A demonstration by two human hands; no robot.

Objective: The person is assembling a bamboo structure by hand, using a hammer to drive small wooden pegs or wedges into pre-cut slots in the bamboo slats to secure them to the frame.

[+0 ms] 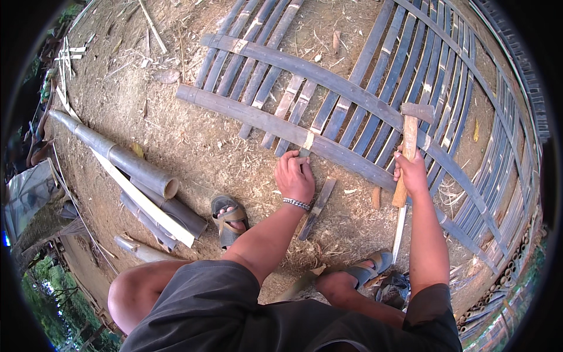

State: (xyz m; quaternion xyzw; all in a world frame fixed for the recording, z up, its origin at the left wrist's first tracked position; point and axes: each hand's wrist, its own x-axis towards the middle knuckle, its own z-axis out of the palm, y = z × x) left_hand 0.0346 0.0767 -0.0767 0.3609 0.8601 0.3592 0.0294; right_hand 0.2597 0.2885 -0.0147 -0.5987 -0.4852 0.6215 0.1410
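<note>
My right hand (411,171) is wrapped round the wooden handle of a hammer (409,138), whose dark metal head is raised toward the far side over the bamboo lattice. My left hand (295,177) is closed at the near edge of the lattice, pinching the end of a bamboo slat (304,152) against the long near crosspiece (246,117). The lattice consists of dark slats crossed by long split-bamboo strips. A loose short bamboo slat (317,209) lies on the ground beside my left wrist.
Bamboo poles (126,158) and a pale split strip (141,196) lie at the left. A long blade (400,234) lies near my right foot. More slatted bamboo (492,170) spreads along the right. Shavings litter the dirt ground (158,111).
</note>
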